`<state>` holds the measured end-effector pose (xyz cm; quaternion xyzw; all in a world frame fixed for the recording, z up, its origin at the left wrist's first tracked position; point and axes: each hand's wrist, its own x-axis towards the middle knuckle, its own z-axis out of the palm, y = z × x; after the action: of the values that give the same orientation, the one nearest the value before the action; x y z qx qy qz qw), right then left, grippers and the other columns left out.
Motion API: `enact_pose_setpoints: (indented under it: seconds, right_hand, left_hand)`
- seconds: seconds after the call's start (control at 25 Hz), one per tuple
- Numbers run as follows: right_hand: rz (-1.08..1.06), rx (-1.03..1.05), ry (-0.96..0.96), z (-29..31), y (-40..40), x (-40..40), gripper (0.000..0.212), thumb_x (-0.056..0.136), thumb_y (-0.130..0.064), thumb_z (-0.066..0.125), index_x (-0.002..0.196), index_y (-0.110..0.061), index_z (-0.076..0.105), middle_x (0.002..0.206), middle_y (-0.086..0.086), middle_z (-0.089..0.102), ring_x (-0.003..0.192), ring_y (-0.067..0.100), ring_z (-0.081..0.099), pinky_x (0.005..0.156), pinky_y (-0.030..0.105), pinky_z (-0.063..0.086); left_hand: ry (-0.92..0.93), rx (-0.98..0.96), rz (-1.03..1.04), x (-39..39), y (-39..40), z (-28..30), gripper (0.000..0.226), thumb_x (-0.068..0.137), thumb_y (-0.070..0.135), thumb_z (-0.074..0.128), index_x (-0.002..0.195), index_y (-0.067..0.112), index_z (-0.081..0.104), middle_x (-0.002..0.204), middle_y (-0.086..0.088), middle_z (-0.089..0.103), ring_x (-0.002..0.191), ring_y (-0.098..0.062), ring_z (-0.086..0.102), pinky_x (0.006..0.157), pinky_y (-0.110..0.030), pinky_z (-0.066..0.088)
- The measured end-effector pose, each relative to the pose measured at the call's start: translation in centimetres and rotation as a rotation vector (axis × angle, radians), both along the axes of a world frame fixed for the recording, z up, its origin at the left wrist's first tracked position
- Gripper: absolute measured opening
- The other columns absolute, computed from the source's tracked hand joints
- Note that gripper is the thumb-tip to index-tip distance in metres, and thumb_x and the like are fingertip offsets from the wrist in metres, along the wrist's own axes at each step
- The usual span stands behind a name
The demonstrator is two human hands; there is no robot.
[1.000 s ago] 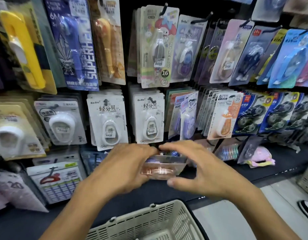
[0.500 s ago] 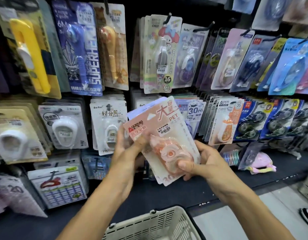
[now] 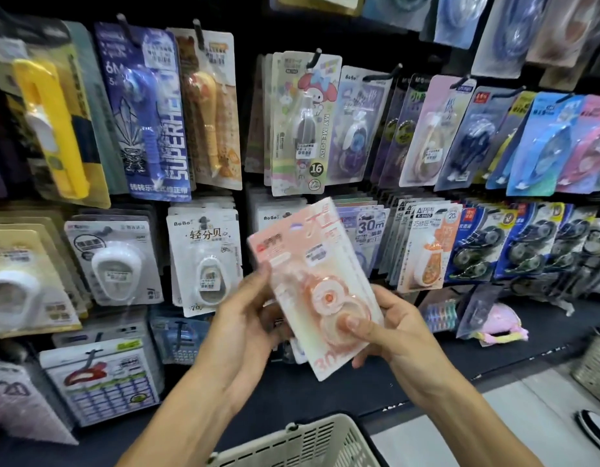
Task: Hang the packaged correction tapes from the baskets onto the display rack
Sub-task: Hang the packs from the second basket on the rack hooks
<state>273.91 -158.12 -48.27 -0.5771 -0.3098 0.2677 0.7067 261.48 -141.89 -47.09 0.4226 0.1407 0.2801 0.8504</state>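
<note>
Both hands still hold the pink packet, now tilted further upright.

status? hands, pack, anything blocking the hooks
Left hand and right hand both gripping pink correction tape pack, not yet hung. Pack held tilted in front of the display rack. Hooks ahead already crowded; basket below.

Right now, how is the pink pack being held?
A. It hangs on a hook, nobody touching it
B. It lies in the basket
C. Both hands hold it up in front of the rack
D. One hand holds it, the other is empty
C: the left hand grips the pink pack at its left edge and the right hand holds its lower right, above the basket.
</note>
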Motion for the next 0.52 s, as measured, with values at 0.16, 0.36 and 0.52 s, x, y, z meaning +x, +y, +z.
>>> enact_pose_setpoints:
  seconds: [0.16, 0.36, 0.52]
  right_hand:
    - [0.113, -0.021, 0.031, -0.3, -0.2, 0.1, 0.043, 0.071, -0.023, 0.085, 0.113, -0.018, 0.074, 0.106, 0.014, 0.075, 0.078, 0.023, 0.070, 0.046, 0.028, 0.052]
    - [0.006, -0.019, 0.052, 0.0, -0.5, 1.0, 0.040, 0.071, -0.024, 0.088, 0.108, -0.017, 0.075, 0.099, 0.014, 0.076, 0.069, 0.022, 0.070, 0.043, 0.027, 0.051]
    - [-0.408, -0.053, 0.182, 0.8, -1.8, 3.2, 0.043, 0.072, -0.028, 0.082, 0.112, -0.017, 0.071, 0.089, 0.008, 0.078, 0.055, 0.021, 0.063, 0.036, 0.025, 0.039]
  left_hand:
    - [0.098, -0.037, 0.133, 0.3, -0.1, -0.7, 0.060, 0.077, 0.066, 0.059, 0.112, 0.018, 0.069, 0.084, 0.005, 0.077, 0.063, -0.006, 0.069, 0.064, -0.034, 0.049]
    - [0.127, -0.059, 0.133, 0.1, 1.0, -0.3, 0.026, 0.084, 0.013, 0.068, 0.109, 0.013, 0.074, 0.106, -0.011, 0.078, 0.091, -0.026, 0.073, 0.083, -0.044, 0.057]
    - [0.039, 0.021, 0.320, -0.6, 2.5, 0.6, 0.015, 0.085, 0.013, 0.070, 0.098, 0.020, 0.073, 0.090, 0.004, 0.080, 0.069, -0.008, 0.073, 0.071, -0.034, 0.049]
